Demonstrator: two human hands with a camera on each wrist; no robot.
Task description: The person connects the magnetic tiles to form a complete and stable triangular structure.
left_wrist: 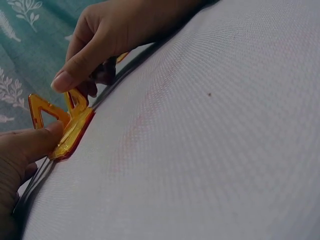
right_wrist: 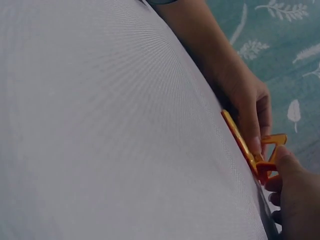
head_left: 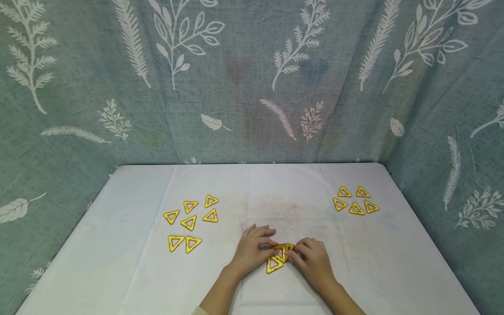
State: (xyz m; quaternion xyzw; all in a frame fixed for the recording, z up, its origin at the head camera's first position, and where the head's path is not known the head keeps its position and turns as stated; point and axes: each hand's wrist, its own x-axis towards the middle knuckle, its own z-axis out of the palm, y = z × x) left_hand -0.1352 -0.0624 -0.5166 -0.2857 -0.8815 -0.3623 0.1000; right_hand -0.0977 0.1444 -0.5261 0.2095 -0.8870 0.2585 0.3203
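In the head view, yellow see-through triangle tiles with open centres are joined between both hands near the table's front. One tile (head_left: 269,266) lies flat on the white cloth, in front of the raised ones. My left hand (head_left: 253,247) pinches a tilted-up tile (left_wrist: 35,107) between thumb and fingers. From the other side my right hand (head_left: 314,259) pinches a second raised tile (head_left: 290,247) by its edge. Both raised tiles meet a flat yellow tile (left_wrist: 75,132) at their lower ends in the left wrist view. Fingers partly cover the joints.
Several loose triangle tiles (head_left: 172,212) lie spread at the left of the table. Another group of several tiles (head_left: 356,212) lies at the back right. A patterned green curtain (head_left: 244,87) hangs behind and beside the white-covered table (head_left: 130,271).
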